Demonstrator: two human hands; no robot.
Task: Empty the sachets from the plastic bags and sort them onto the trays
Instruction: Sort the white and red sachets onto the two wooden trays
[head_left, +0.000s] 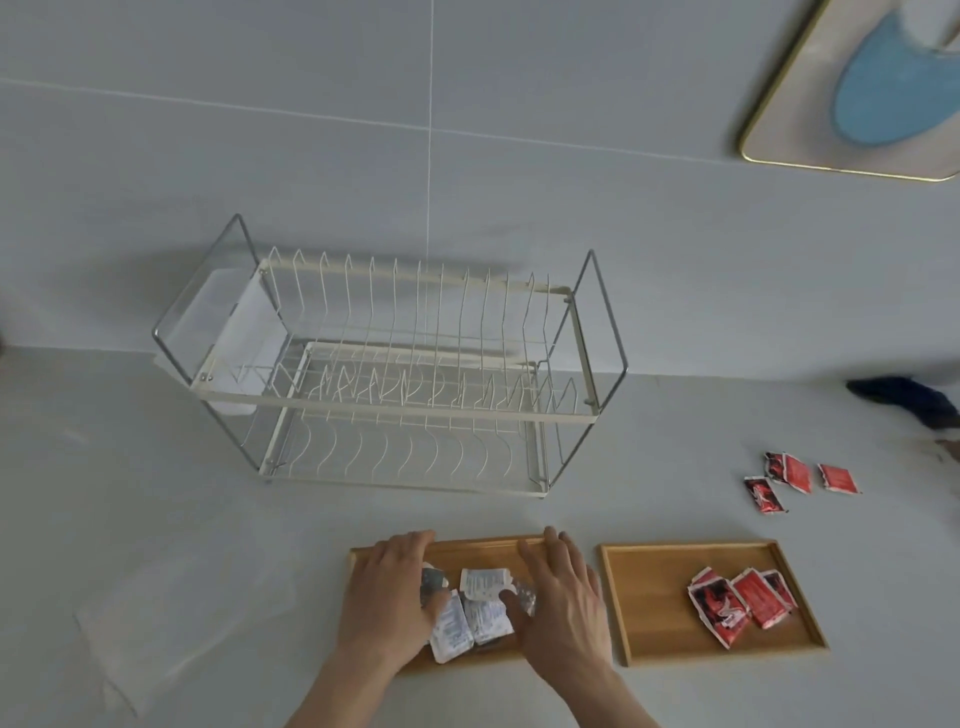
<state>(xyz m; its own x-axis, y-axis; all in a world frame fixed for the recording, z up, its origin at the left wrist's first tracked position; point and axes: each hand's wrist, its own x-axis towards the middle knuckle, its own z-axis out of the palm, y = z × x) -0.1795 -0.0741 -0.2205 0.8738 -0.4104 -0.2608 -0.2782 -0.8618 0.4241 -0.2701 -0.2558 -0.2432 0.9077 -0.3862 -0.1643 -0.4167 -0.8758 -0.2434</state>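
Two wooden trays lie side by side near the front. The left tray (483, 543) holds several white and silver sachets (483, 608). My left hand (387, 597) and my right hand (563, 603) rest flat on either side of that pile, fingers spread, touching its edges without gripping anything. The right tray (654, 582) carries a small heap of red sachets (740, 605). Three more red sachets (797, 475) lie loose on the counter beyond the right tray. An emptied clear plastic bag (192, 623) lies flat at the left.
A two-tier white wire dish rack (395, 374) stands behind the trays against the wall. A gold-framed picture (857, 104) hangs at the upper right. A dark object (904, 397) sits at the far right edge.
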